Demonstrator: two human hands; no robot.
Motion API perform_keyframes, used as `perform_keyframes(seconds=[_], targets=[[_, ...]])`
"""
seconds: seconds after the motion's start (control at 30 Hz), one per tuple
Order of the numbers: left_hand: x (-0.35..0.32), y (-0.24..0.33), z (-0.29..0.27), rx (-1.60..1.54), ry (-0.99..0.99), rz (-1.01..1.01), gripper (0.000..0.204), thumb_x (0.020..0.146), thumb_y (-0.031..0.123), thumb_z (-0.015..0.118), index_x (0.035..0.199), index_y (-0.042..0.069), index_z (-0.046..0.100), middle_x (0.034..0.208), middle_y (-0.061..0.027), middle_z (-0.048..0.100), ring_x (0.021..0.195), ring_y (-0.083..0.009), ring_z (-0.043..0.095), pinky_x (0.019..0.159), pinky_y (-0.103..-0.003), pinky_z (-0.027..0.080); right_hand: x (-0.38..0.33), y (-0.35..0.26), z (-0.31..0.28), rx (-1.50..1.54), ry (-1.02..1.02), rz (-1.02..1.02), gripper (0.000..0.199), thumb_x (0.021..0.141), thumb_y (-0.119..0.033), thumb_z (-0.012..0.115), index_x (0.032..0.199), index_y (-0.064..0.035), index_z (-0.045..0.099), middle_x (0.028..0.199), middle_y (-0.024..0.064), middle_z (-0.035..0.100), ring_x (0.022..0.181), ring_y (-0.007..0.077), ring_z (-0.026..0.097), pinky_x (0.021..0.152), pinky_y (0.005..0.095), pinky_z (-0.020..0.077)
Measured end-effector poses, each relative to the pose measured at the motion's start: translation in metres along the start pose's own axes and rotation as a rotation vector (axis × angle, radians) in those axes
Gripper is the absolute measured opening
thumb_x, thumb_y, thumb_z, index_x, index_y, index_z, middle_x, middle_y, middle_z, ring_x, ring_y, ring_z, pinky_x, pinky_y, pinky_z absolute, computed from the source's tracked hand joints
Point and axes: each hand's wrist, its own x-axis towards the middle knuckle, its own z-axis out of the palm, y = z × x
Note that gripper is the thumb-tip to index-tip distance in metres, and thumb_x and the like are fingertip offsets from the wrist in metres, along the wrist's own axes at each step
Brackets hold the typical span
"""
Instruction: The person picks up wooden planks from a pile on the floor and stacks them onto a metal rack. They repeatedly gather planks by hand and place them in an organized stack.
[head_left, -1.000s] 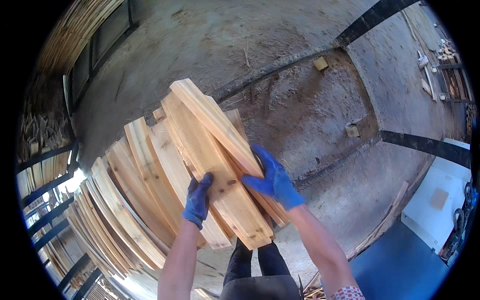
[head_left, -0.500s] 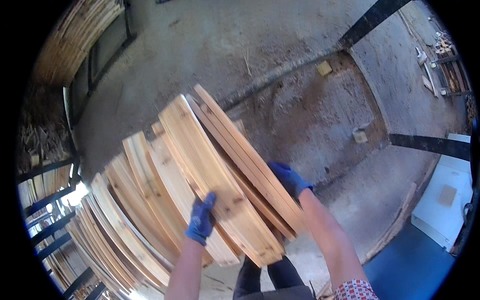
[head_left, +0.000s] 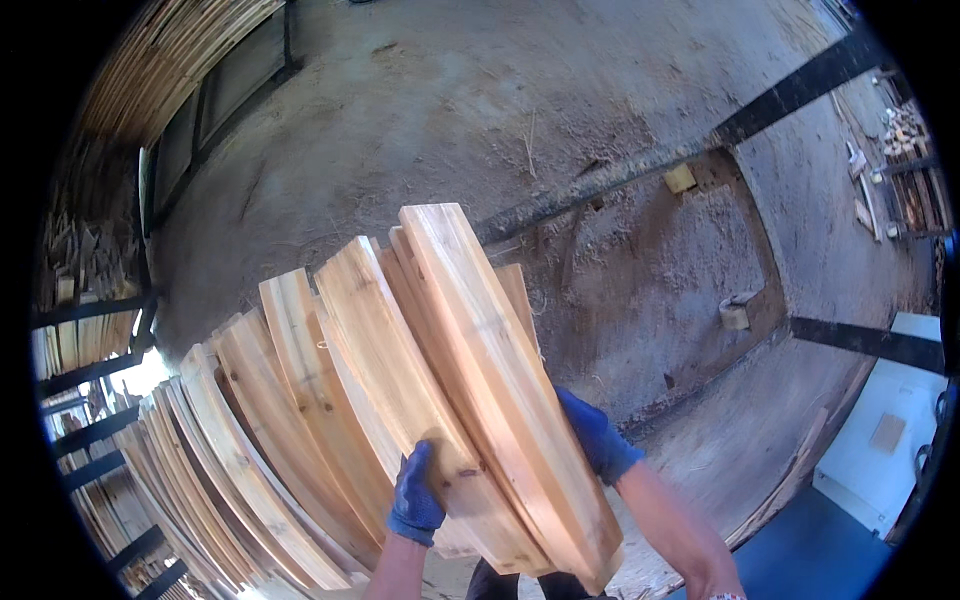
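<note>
Several pale wooden boards lean in a fanned row, from the left toward the middle. My left hand [head_left: 416, 495], in a blue glove, is closed at the left edge of a knotty board [head_left: 410, 390], its thumb up against the wood and its other fingers mostly hidden. Just right of that board is a thick light board [head_left: 500, 380], its broad face turned up. My right hand [head_left: 598, 435], gloved in blue too, grips this board's right edge; its fingertips are out of sight behind the wood. More boards [head_left: 300, 370] stand tilted to the left of my hands.
Dark metal beams [head_left: 600, 180] frame a dirt-covered patch with small yellowish blocks [head_left: 680, 179] in it. At the right stands a white and blue cabinet [head_left: 880, 430]. Stacked timber [head_left: 170, 60] fills the upper left, and dark rack bars [head_left: 105, 465] line the left side.
The boards by my right hand have tipped from edge-on so that a broad face shows. Both hands have shifted slightly lower in the view, still on the boards.
</note>
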Motion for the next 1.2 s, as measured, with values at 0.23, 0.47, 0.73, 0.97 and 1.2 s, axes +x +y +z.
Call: perform_keyframes(seconds=[0.23,0.47,0.73,0.97,1.2], targets=[[-0.016,0.078,0.03,0.528,-0.017,0.162,0.039,0.088,0.015,0.064,0.121,0.0,0.051,0.11,-0.009,0.061,0.093,-0.0166,0.061,0.078,-0.031,0.052,-0.004,-0.076,0.05,-0.574,0.178,-0.401,0.04,0.092,-0.033,0.057,0.119,-0.0036,0.058,0.102,0.0126,0.067,0.094,0.0203,0.064,0.083,0.0351,0.0486],[0.001,0.052,0.026,0.878,0.273,0.545,0.073,0.08,0.029,0.074,0.134,-0.006,0.04,0.121,-0.0183,0.056,0.108,-0.0261,0.056,0.091,-0.036,0.046,0.076,-0.052,0.024,-0.976,0.422,-0.584,0.047,0.087,-0.04,0.059,0.122,-0.0098,0.054,0.093,0.0269,0.064,0.087,0.0444,0.061,0.075,0.0501,0.0487],[0.008,0.074,0.03,0.934,0.189,0.518,0.058,0.082,0.018,0.073,0.13,-0.001,0.048,0.114,-0.014,0.057,0.098,-0.0198,0.059,0.084,-0.034,0.048,0.094,-0.036,-0.013,-0.695,0.423,-0.515,0.06,0.085,-0.035,0.065,0.133,-0.0026,0.046,0.116,0.021,0.061,0.11,0.0326,0.059,0.093,0.0379,0.0452],[0.001,0.064,0.029,1.01,0.201,0.819,0.054,0.086,0.009,0.067,0.135,0.005,0.046,0.131,-0.0102,0.052,0.121,-0.0211,0.049,0.104,-0.035,0.036,0.011,-0.029,0.065,-1.121,0.356,-0.747,0.086,0.072,-0.04,0.074,0.139,-0.0019,0.036,0.137,0.0268,0.041,0.124,0.0409,0.045,0.1,0.0463,0.0392],[0.002,0.055,0.034,1.147,0.176,0.75,0.073,0.084,0.019,0.068,0.143,0.002,0.029,0.144,-0.0172,0.037,0.133,-0.0282,0.037,0.11,-0.038,0.03,-0.015,-0.019,0.081,-1.312,0.461,-0.59,0.088,0.067,-0.031,0.074,0.14,0.0001,0.035,0.134,0.0331,0.039,0.119,0.0467,0.046,0.096,0.0505,0.0413]])
